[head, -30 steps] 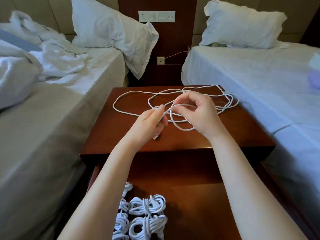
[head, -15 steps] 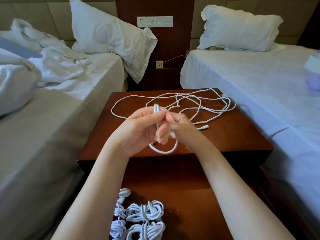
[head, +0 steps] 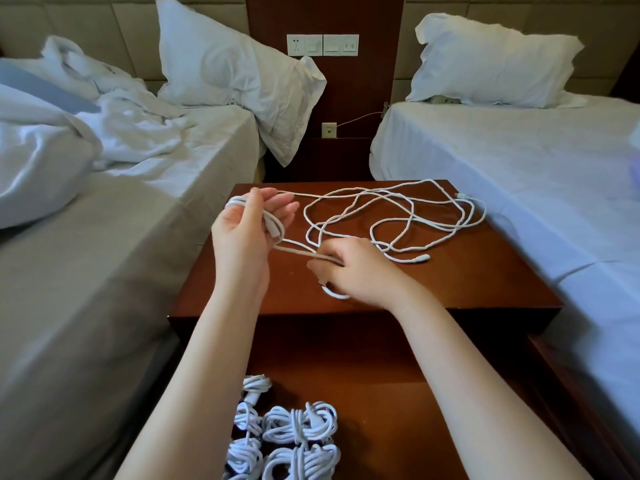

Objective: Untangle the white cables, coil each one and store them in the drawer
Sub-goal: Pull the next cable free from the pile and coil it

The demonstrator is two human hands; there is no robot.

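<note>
A long white cable (head: 412, 216) lies in loose tangled loops on the brown nightstand (head: 485, 271). My left hand (head: 246, 233) is raised over the nightstand's left side, with a few turns of the cable wound round its fingers. My right hand (head: 353, 271) is lower and to the right, pinching the taut strand that runs from the left hand. A short arc of cable shows under the right hand. The open drawer (head: 381, 410) below holds several coiled white cables (head: 294, 434) at its left.
A bed with rumpled white bedding (head: 86, 140) flanks the nightstand on the left, and a made bed (head: 519, 161) on the right. Each has a pillow. A wall panel with sockets and switches (head: 322, 45) is behind.
My hands, close together half a second ago, have separated: the left rose to the left with cable wound on it, the right dropped lower right, pulling the strand taut.
</note>
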